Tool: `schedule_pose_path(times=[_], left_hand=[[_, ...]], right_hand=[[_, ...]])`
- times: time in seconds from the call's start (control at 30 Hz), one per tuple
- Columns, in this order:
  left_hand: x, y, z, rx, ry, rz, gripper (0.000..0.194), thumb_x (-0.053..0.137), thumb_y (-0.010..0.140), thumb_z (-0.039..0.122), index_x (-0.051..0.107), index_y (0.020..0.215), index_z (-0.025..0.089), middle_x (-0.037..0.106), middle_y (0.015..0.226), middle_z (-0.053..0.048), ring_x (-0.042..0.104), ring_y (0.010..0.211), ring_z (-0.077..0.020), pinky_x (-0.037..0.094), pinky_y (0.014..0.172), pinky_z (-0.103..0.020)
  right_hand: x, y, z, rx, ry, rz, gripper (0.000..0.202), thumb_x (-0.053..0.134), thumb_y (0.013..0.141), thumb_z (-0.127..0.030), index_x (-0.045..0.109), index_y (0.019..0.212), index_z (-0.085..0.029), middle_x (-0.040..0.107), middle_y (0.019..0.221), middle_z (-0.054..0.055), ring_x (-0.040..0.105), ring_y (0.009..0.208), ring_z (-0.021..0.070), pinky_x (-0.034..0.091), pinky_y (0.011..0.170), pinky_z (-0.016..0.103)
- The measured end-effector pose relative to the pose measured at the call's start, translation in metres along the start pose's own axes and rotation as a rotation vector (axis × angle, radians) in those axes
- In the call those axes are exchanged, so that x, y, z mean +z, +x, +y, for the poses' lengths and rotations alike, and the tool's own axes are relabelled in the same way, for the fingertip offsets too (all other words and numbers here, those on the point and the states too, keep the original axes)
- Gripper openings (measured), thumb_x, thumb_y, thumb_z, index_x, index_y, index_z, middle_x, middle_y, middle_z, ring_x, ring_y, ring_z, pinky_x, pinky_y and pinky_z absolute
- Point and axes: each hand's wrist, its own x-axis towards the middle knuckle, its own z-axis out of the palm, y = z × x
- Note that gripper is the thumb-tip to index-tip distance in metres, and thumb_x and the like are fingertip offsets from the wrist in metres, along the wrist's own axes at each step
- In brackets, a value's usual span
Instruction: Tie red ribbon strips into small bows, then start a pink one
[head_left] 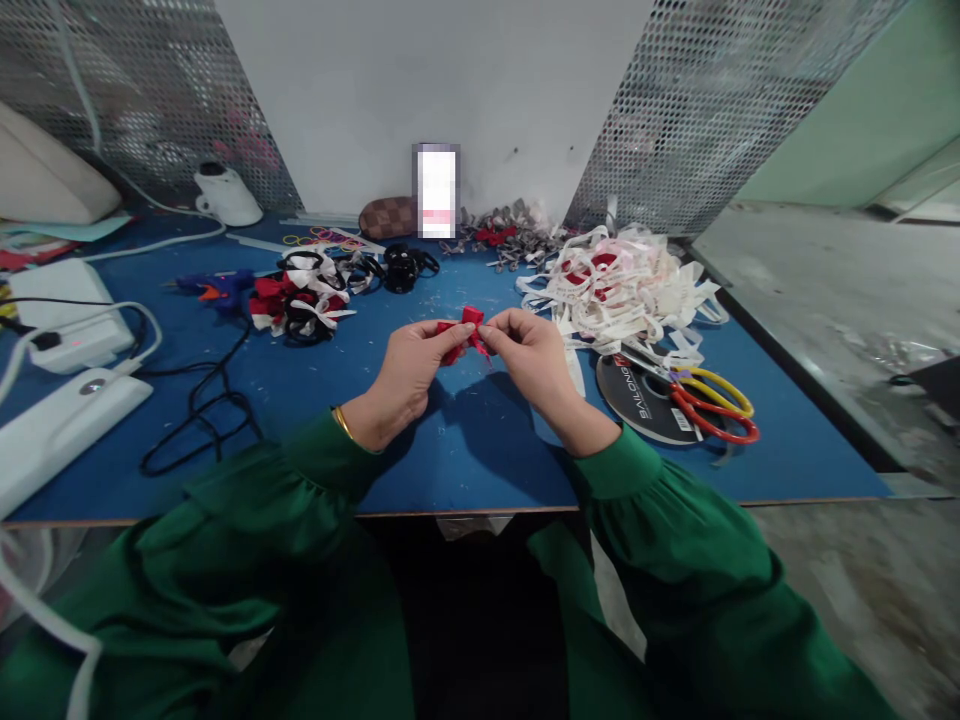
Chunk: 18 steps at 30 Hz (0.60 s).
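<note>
A small red ribbon bow is held above the middle of the blue table. My left hand pinches its left side between thumb and fingers. From the other side, my right hand is closed on the bow near its centre, thumb and forefinger together. Thin red tails hang below the fingertips. Part of the bow is hidden behind the left thumb. Left of my hands lies a pile of red, white and black bow hair ties. To the right sits a heap of white and red ribbon pieces.
Scissors with red and yellow handles lie on a black disc at the right. A blue glue gun with a black cord and white power strips occupy the left. A phone stands at the back by a checkered pouch.
</note>
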Motion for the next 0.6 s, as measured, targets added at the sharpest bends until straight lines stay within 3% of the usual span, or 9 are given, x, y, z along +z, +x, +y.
schedule_pose_path(times=[0.13, 0.23, 0.43, 0.6], left_hand=[[-0.0008, 0.0018, -0.0002, 0.028, 0.017, -0.003, 0.028, 0.087, 0.057, 0.037, 0.074, 0.068, 0.015, 0.061, 0.059, 0.000, 0.046, 0.055, -0.0089, 0.036, 0.056, -0.025], [-0.0021, 0.0032, -0.0006, 0.029, 0.046, -0.023, 0.027, 0.086, 0.059, 0.038, 0.076, 0.070, 0.015, 0.062, 0.059, -0.001, 0.045, 0.055, -0.0088, 0.035, 0.056, -0.025], [-0.0028, 0.0018, -0.0006, 0.057, 0.135, -0.084, 0.025, 0.083, 0.065, 0.039, 0.078, 0.073, 0.016, 0.065, 0.063, -0.002, 0.046, 0.057, -0.0095, 0.034, 0.057, -0.025], [0.0006, -0.0036, 0.0021, 0.022, 0.191, -0.111, 0.022, 0.083, 0.064, 0.036, 0.076, 0.067, 0.015, 0.061, 0.057, -0.001, 0.044, 0.055, -0.0099, 0.032, 0.055, -0.026]], right_hand=[[0.0011, 0.0000, 0.0022, -0.056, 0.029, -0.062, 0.019, 0.062, 0.083, -0.027, 0.055, 0.066, -0.020, 0.052, 0.061, -0.004, 0.043, 0.060, 0.0113, 0.034, 0.060, 0.028], [0.0006, 0.0021, 0.0040, 0.009, 0.079, -0.093, 0.021, 0.063, 0.082, -0.031, 0.056, 0.065, -0.020, 0.055, 0.061, -0.003, 0.045, 0.059, 0.0115, 0.036, 0.061, 0.028], [-0.0033, 0.0059, 0.0029, -0.008, 0.097, 0.006, 0.033, 0.060, 0.087, -0.047, 0.061, 0.071, -0.019, 0.058, 0.066, -0.001, 0.050, 0.065, 0.0119, 0.038, 0.064, 0.028], [-0.0002, 0.0039, 0.0036, 0.005, 0.121, 0.028, 0.020, 0.066, 0.081, -0.030, 0.059, 0.066, -0.019, 0.055, 0.058, -0.004, 0.046, 0.057, 0.0107, 0.036, 0.058, 0.027]])
